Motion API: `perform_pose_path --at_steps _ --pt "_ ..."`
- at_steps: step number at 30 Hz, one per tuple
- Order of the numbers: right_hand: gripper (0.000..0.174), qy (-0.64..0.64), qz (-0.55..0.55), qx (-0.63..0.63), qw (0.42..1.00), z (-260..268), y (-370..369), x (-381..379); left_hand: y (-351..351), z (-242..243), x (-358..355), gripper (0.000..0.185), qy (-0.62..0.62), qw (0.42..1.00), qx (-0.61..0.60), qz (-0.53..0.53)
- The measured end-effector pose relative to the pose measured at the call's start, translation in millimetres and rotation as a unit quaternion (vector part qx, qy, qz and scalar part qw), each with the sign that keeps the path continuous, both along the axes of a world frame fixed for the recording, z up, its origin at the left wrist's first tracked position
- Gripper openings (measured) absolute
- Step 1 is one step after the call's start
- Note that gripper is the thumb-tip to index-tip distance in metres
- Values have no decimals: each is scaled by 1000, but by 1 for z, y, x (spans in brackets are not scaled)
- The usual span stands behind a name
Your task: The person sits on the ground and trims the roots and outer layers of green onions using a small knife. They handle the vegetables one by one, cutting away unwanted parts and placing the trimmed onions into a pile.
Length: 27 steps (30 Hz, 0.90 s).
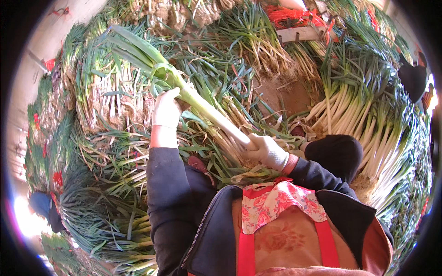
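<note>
A large scallion-like stalk, perhaps a leek (210,114), lies diagonally across the middle of the view, green leaves at the upper left and pale end at the lower right. My left hand (167,107), in a white glove, is at its leafy part, thumb against the stalk; its fingers are partly hidden. Closed around the pale lower end is my right hand (269,151), also in a white knitted glove. Beneath the stalk lie loose leaves and more long stalks (228,148), some with dry outer skins.
Bundles of green onions with roots (114,100) stand at the left. Cleaned white stalks (345,107) are heaped at the right. Red ties (293,17) lie by a wooden piece with pegs (300,34) at the top. Bare brown ground (283,93) shows beyond my right hand. My knee (333,155) is beside the right heap.
</note>
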State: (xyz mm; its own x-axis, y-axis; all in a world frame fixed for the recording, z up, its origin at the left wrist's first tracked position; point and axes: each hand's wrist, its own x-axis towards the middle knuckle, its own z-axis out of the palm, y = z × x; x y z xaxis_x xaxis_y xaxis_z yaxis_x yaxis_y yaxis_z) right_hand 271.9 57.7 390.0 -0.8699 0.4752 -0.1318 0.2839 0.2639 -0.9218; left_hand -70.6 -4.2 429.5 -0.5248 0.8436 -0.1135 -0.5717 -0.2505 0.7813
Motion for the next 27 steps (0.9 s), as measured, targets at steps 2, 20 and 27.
perform_pose_path --at_steps 2,20,27 --pt "39 2 -14 27 1000 -11 1 5 8 -10 6 44 -2 1000 -10 6" --pt "39 -12 -51 -187 981 -80 21 37 -30 -51 176 15 138 938 -190 -256" --pt "32 88 4 125 988 -137 56 43 -90 -42 219 20 75 875 -123 -462"
